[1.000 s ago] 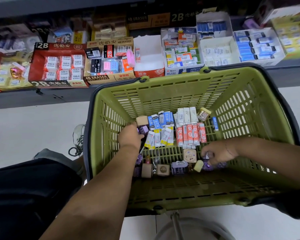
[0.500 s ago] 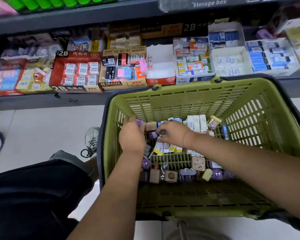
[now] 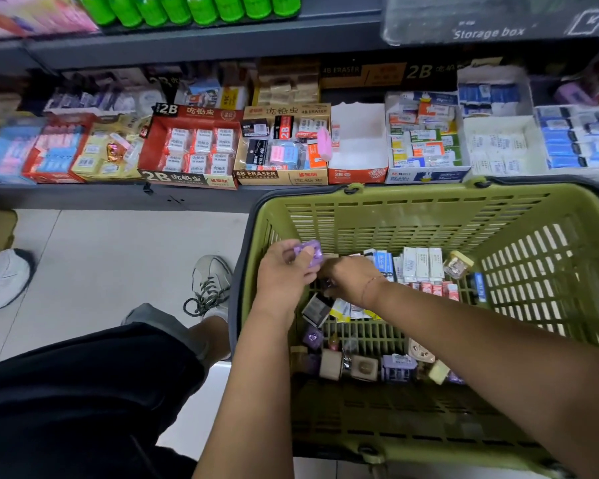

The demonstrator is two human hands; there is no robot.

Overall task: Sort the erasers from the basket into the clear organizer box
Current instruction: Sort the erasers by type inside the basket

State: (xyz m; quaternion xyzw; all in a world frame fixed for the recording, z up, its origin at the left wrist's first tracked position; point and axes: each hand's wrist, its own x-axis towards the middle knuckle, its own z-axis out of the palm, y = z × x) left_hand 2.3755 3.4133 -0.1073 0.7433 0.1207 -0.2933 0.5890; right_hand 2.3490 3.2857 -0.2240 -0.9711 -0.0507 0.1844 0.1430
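Head view: both hands in green basket [image 3: 395, 193], at its 10 o'clock corner.
Left hand [image 3: 282, 274] pinches purple eraser [image 3: 308, 252]; right hand [image 3: 351, 278] curled over loose erasers [image 3: 422, 264], grip unclear. Pile spans basket floor, 9 to 3 o'clock.

We have both hands inside the basket [image 3: 412, 219]: left hand [image 3: 282, 271] near its left wall, right hand [image 3: 351, 278] just beside it on the right. A wrapped eraser [image 3: 308, 252] sits in the left hand's fingers. Right of the right hand, a row of boxed erasers [image 3: 422, 264] stands toward the far wall. Nearer us than the hands, block erasers [image 3: 363, 368] lie on the basket bottom. Beyond the hands, past the basket, a shelf [image 3: 187, 198] carries display boxes [image 3: 194, 146]. Left of the left hand, outside the basket, a shoe [image 3: 211, 281] is on the floor [image 3: 101, 264].
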